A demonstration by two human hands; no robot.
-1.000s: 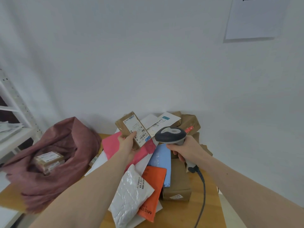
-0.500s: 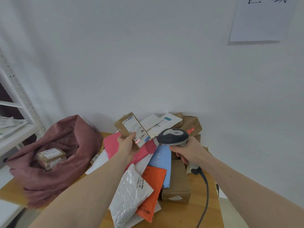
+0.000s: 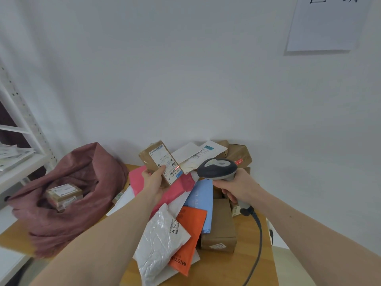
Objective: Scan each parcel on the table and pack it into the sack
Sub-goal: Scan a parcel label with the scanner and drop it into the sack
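Note:
My left hand (image 3: 153, 180) grips a small brown parcel (image 3: 159, 159) with a white label, raised above the pile and tilted. My right hand (image 3: 240, 187) grips a grey corded barcode scanner (image 3: 217, 168), its head aimed left at the label. A red scan line glows on the label near its barcodes. The dark red sack (image 3: 68, 195) lies open on the table's left side, with a brown labelled parcel (image 3: 64, 195) inside it.
A pile of parcels covers the wooden table (image 3: 253, 265): a pink mailer (image 3: 179, 189), blue mailer (image 3: 203, 200), orange mailer (image 3: 190, 234), white plastic bag (image 3: 160, 244), long brown box (image 3: 219, 226), and more brown boxes (image 3: 237, 154) at the wall. A white shelf (image 3: 18, 162) stands left.
The held parcel and the scanner stay almost in place. A red scan line has come onto the label's barcode area. The view shifted slightly.

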